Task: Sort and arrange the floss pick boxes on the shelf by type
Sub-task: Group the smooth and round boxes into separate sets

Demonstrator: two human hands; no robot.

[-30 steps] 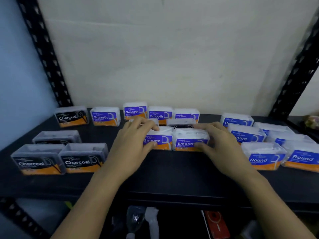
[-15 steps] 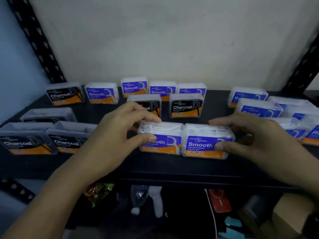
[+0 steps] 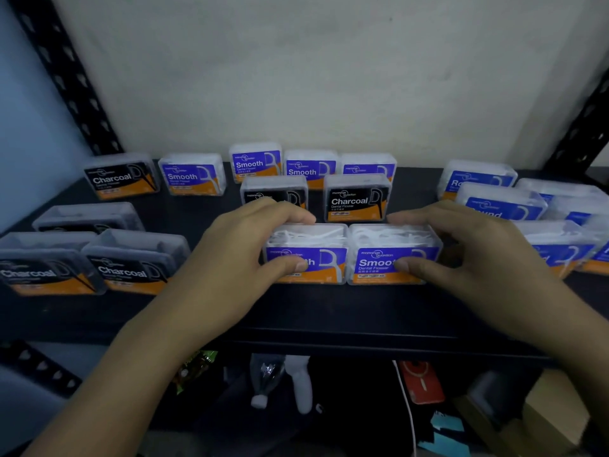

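Two purple Smooth floss boxes sit side by side near the front of the black shelf (image 3: 329,311). My left hand (image 3: 244,255) grips the left Smooth box (image 3: 316,249), thumb on its label and fingers over its back. My right hand (image 3: 474,255) grips the right Smooth box (image 3: 379,252) the same way. Directly behind them stand two black Charcoal boxes (image 3: 357,197). Several more Smooth boxes (image 3: 255,163) line the back. Charcoal boxes (image 3: 128,262) cluster at the left, blue Round boxes (image 3: 501,201) at the right.
Perforated black uprights (image 3: 66,77) frame the shelf against a pale wall. Below the shelf's front edge lie a bottle (image 3: 267,380), a red case (image 3: 421,380), a white cable and a cardboard box (image 3: 543,420).
Both hands have drawn the two Smooth boxes toward the shelf's front, uncovering the two Charcoal boxes behind them. The camera has also tilted down and closer.
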